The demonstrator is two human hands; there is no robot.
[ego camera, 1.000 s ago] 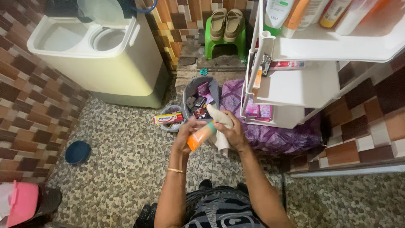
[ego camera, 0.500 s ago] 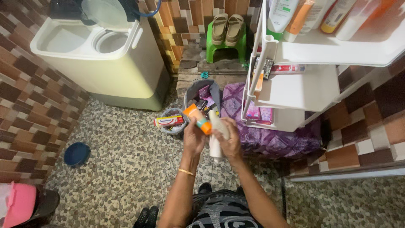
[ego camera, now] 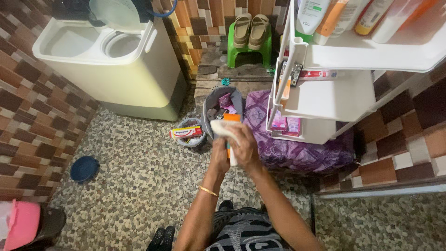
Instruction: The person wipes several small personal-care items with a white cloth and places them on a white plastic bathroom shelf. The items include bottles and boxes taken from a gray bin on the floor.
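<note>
While gripped by hands (ego camera: 232,148), white bottle (ego camera: 225,128).

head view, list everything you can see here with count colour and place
twin-tub washing machine: 1, cream, upper left
plastic stool: 1, green, top centre, pair of tan sandals on it
plastic shelf rack: 1, white, right, bottles on top
patterned cloth bundle: 1, purple, under rack
fabric bin: 1, grey, centre
toothpaste box: 1, red-white, left of bin
round dish: 1, blue, floor left
white tube: 1, in both hands, orange item behind
left hand: 1
right hand: 1
</note>
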